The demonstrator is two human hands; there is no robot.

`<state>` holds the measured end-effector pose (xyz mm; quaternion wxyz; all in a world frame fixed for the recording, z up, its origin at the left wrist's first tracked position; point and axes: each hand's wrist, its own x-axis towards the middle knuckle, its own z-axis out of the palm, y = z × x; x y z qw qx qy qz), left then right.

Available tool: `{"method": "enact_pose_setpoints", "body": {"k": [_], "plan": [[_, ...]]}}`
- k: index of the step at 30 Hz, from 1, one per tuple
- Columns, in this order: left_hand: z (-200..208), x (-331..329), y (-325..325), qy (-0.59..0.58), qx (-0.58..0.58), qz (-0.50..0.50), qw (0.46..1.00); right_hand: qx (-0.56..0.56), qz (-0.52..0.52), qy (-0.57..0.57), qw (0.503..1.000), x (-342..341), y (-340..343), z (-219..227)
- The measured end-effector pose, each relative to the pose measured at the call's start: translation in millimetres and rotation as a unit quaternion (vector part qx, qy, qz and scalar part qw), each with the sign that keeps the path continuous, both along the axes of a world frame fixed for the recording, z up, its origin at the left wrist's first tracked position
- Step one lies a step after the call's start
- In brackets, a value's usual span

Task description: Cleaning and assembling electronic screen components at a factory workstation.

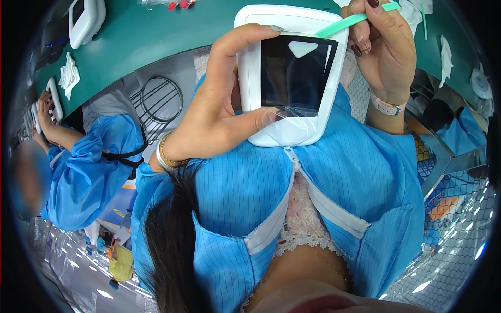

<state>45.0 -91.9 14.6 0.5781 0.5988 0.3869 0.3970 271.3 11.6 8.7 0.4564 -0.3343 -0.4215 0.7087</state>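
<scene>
My left hand (222, 101) grips a white handheld device (289, 21) with a dark screen (297, 75), thumb on its lower edge and index finger along the top. Clear film (295, 122) lies wrinkled over the device's lower part, under my thumb. A white rounded-triangle patch shows near the top of the screen. In my right hand (386, 49) is a slim mint-green plastic stick (355, 22), pinched between the fingers. Its flat tip touches the white frame at the screen's upper right corner. The device is held up in front of my chest, close to the table edge.
Beyond the device runs a green table (151, 34). Another white device (87, 23) and a crumpled white tissue (69, 75) lie on its left side. At the far left, a person in a blue smock (96, 161) works beside a wire-topped stool (159, 104). A white tape roll (480, 83) sits at right.
</scene>
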Motion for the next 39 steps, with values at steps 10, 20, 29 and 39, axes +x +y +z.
{"method": "enact_pose_setpoints", "body": {"k": [10,20,29,39], "plan": [[2,2,1,-0.039,-0.015,0.005,0.999,0.013,0.008,-0.007,1.0,0,2,-1],[1,-3,3,-0.013,-0.007,-0.002,1.0,-0.014,0.007,-0.013,1.0,0,0,-2],[1,-3,2,-0.006,-0.013,-0.003,1.0,-0.049,0.023,0.005,0.999,-1,-1,4],[7,-2,6,-0.006,-0.006,-0.008,1.0,-0.016,0.009,0.041,0.999,-2,9,6]]}}
